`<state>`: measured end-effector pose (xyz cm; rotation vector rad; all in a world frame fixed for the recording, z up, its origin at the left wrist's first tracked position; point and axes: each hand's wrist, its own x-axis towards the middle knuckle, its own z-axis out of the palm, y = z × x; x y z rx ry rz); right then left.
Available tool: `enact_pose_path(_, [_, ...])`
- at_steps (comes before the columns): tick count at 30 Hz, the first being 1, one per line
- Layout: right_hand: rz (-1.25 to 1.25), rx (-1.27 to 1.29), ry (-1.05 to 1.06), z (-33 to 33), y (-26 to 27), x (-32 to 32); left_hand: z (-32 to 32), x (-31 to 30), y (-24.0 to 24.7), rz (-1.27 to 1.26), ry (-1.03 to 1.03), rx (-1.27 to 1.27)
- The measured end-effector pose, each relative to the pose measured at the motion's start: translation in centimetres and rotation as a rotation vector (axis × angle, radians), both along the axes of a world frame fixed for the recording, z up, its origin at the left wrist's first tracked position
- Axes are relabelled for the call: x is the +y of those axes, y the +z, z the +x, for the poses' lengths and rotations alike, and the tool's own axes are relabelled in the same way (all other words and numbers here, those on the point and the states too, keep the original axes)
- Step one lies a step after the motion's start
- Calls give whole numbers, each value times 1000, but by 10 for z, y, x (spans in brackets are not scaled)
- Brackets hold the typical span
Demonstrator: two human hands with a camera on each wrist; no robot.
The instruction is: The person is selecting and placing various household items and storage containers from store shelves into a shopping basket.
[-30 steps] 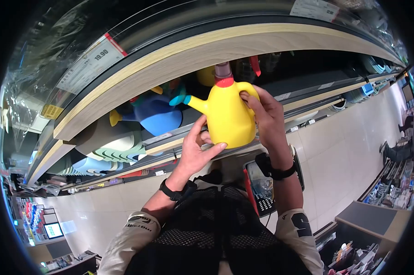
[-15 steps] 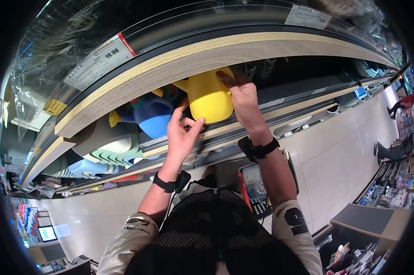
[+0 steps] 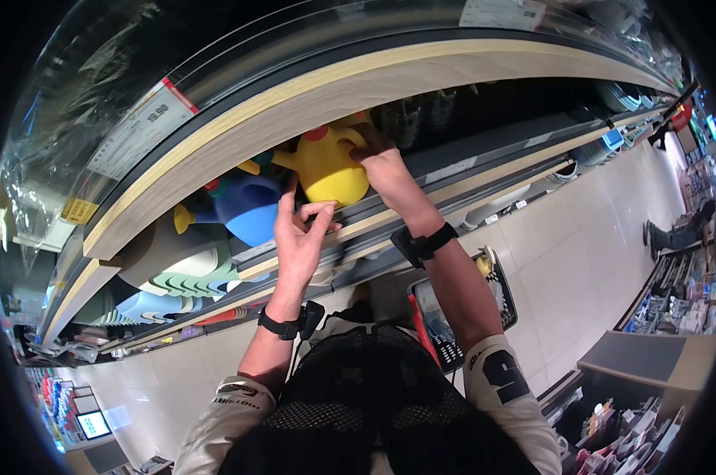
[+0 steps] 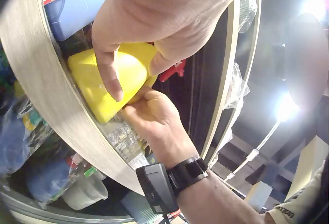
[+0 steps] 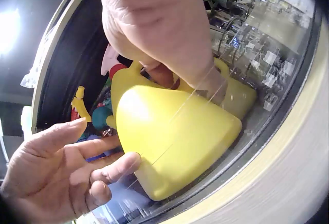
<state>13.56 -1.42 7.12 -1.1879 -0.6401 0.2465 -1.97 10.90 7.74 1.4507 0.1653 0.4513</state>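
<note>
A yellow watering can (image 3: 330,170) with a red collar stands upright on the shelf, its spout pointing left. My right hand (image 3: 390,176) grips its handle, fingers curled through the loop, as the right wrist view shows. At the can's lower left side is my left hand (image 3: 298,233); in the right wrist view, its fingers (image 5: 115,168) are loosely spread, with one fingertip right at the yellow wall. A blue watering can (image 3: 251,210) with a yellow spout tip sits just left of it. Another yellow container (image 5: 240,98) shows behind the right hand.
A wooden shelf edge (image 3: 295,103) with a price tag (image 3: 148,127) overhangs the cans. Stacked pale green basins (image 3: 192,273) lie at the left. Below my right arm is a shopping basket (image 3: 507,305) on the tiled floor (image 3: 556,261). A person's legs (image 3: 675,233) show far right.
The yellow watering can has moved from in front of the shelf back and left under the upper board, beside the blue one. My left hand's fingers have loosened from its base.
</note>
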Motion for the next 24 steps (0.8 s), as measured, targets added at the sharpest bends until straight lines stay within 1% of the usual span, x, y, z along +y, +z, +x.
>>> enact_pose_path(2, [-40,6,-66,-3,6,1,1,-1,-5,11,-1,15])
enact_pose_path(3, [-105,-19,-100,-1,-1,5,-1,1,-6,4,-15,11])
enact_pose_path(4, [-179,-73,-146,-3,4,7,-2,3,-10,9,-2,18])
enact_pose_path(5, [-259,-11,-139,-6,5,-3,-2,-2,-13,17,1,35])
enact_pose_path(6, [-213,-149,-224,-6,3,1,-3,1,-12,15,-8,54])
enact_pose_path(7, [-375,-103,-198,0,-7,3,-6,5,-13,36,11,70])
enact_pose_path(8, [-426,-187,-308,-8,-4,-13,-8,-2,-15,66,17,85])
enact_pose_path(9, [-389,-286,-472,-19,-7,-15,-8,2,-15,79,7,75])
enact_pose_path(10, [-310,-310,-564,-35,5,-26,-9,4,-12,92,-3,65])
enact_pose_path(12, [-46,-340,-618,-67,8,-72,-19,-12,-5,139,24,84])
enact_pose_path(13, [-78,-329,-627,-78,1,-91,-23,-9,-5,159,32,52])
enact_pose_path(14, [-103,-313,-630,-92,-11,-120,-30,-10,-9,122,19,25])
enact_pose_path(16, [-159,-80,-639,-113,-61,-168,-37,-23,-10,280,94,-100])
enact_pose_path(17, [-206,71,-737,-128,-92,-195,-41,-41,-4,350,117,-164])
enact_pose_path(18, [-183,224,-821,-138,-140,-223,-43,-48,-8,351,97,-154])
enact_pose_path(19, [-202,278,-931,-154,-180,-256,-46,-53,-14,421,29,-213])
enact_pose_path(20, [-244,404,-1053,-177,-226,-287,-48,-58,-21,490,-40,-273])
enact_pose_path(21, [-188,602,-1155,-204,-263,-316,-49,-64,-30,490,-170,-274])
enact_pose_path(22, [-125,801,-1249,-233,-298,-340,-49,-71,-36,531,-308,-179])
enact_pose_path(24, [-330,938,-1355,-290,-364,-377,-44,-97,-51,566,-551,43])
